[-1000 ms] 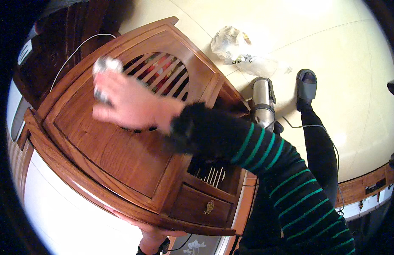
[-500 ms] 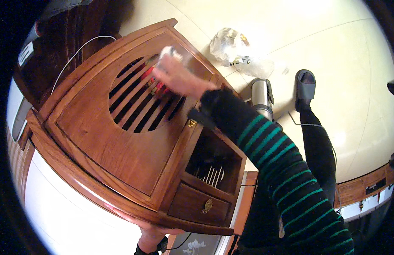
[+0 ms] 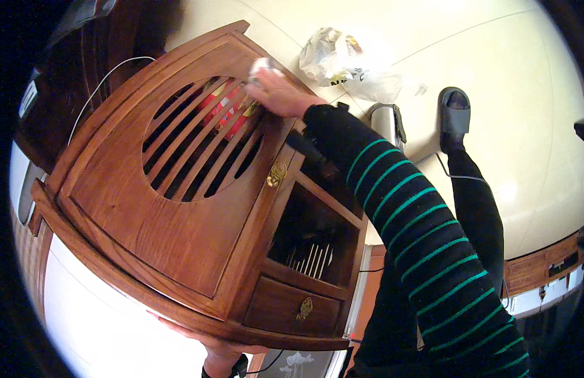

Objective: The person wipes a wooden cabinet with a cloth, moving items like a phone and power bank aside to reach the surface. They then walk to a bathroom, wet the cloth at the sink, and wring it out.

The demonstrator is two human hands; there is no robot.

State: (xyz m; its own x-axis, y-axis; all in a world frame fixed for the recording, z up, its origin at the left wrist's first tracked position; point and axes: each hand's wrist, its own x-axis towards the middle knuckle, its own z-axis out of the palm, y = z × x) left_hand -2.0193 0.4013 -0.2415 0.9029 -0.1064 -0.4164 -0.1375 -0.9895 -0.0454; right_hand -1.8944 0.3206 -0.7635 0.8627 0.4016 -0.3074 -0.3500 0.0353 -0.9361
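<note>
My right hand (image 3: 280, 93) is closed round a crumpled white cloth (image 3: 263, 65) with a reddish patch, pressed near the far right edge of a brown wooden cabinet door (image 3: 153, 236). Just left of it is the door's round opening with wooden slats (image 3: 197, 135); red and yellow packages (image 3: 224, 108) show behind them. A brass door handle (image 3: 277, 174) lies nearer me, below my right wrist. At the cabinet's near edge (image 3: 178, 313), my left hand (image 3: 221, 354) rests with its fingers stretched out along the wood, partly hidden by the rim.
To the right of the door are an open compartment (image 3: 317, 233) with thin pale strips and a drawer (image 3: 290, 307) with a brass pull. A plastic bag (image 3: 323, 55) and a metal cylinder (image 3: 384, 125) stand on the tiled floor. A slippered foot (image 3: 454, 116) and a cable are beyond my right arm.
My right hand has moved with the cloth off the slats, rightward and away toward the door's far edge. The view has shifted slightly; my left hand stays at the cabinet's near edge.
</note>
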